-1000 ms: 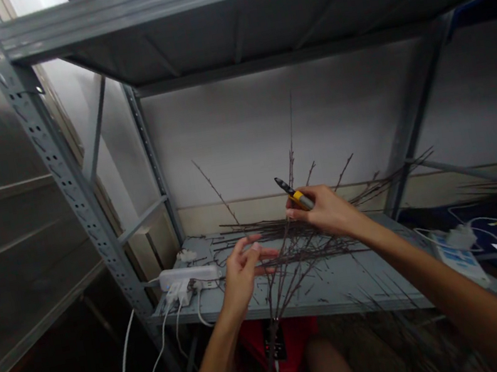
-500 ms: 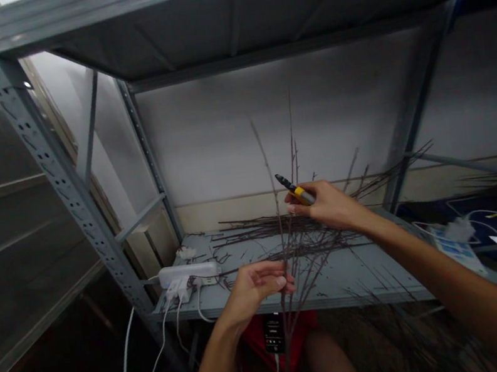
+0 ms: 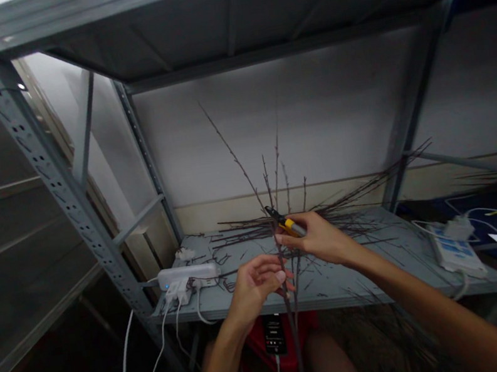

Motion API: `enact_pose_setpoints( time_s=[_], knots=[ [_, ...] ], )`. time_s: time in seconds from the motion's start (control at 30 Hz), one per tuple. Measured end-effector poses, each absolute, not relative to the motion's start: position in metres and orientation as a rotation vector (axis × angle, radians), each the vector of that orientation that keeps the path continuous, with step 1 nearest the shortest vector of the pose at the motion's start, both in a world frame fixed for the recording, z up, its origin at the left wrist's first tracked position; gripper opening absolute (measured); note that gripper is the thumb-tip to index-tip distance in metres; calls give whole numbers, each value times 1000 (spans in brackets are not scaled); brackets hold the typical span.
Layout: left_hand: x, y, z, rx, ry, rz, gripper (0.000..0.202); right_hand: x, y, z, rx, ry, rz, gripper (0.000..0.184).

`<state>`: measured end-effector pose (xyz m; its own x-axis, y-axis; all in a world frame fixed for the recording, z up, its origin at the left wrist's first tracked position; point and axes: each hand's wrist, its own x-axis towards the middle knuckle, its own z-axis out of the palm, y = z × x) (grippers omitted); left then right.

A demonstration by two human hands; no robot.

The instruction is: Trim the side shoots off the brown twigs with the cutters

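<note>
Above the shelf edge (image 3: 343, 298), right hand (image 3: 318, 240) gripping cutters (image 3: 287, 226) beside twigs (image 3: 292, 325)

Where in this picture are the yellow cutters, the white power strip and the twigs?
Yellow cutters (image 3: 289, 226): head view, on the yellow handle.
White power strip (image 3: 187, 275): head view, on its top face.
Twigs (image 3: 251, 230): head view, on twigs lying on the shelf.

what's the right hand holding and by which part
The right hand holds yellow-handled snips by the yellow handle, with the black tip pointing up and left.
</note>
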<state>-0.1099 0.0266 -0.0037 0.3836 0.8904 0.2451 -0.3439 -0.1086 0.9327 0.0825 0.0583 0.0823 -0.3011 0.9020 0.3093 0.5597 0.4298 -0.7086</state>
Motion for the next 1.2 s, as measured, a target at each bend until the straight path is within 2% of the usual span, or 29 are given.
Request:
enact_pose_setpoints(
  time_s=[0.2,0.47,0.9,1.1,1.2],
  knots=[
    [-111,23,2,1254,624,1235,31,73,47,66,-1104,-1880,730,26],
    [-110,25,-4,1304,716,1314,30,59,48,51,-1190,-1793,629,12],
    [-109,27,-8,1245,595,1418,21,58,63,41,-1244,-1628,536,19],
    [-108,42,-12,1168,722,1469,40,47,67,40,-1235,-1645,574,20],
    [-111,51,-14,1120,718,1470,43,44,72,39,-1211,-1687,661,20]
  ],
)
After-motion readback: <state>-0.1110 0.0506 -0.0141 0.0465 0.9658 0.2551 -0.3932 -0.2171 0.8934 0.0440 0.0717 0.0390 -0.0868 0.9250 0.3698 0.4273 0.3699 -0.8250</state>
